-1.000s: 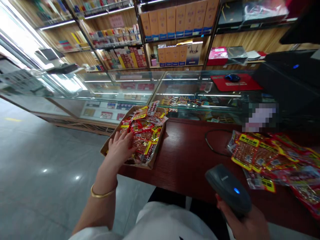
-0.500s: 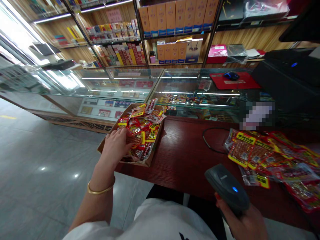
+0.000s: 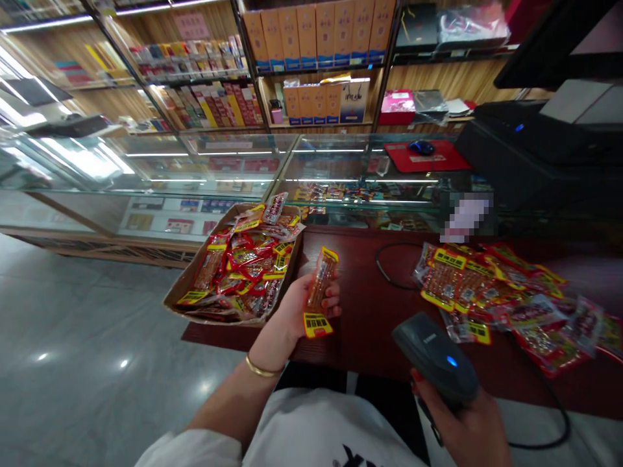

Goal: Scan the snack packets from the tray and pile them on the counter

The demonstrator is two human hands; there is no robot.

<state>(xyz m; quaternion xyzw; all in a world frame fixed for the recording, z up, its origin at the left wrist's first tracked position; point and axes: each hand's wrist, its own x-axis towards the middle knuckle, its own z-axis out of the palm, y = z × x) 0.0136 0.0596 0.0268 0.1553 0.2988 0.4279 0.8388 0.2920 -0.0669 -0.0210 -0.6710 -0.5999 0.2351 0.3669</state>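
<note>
Packet came up out of the carton, just left of the grip, and sat clasped in the left hand, singled out, it seemed, for the scanner that the right hand gripped to its right.

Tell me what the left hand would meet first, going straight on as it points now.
Probably the black cable loop on the dark red counter; the left hand's height is unclear, so it might pass over it.
</note>
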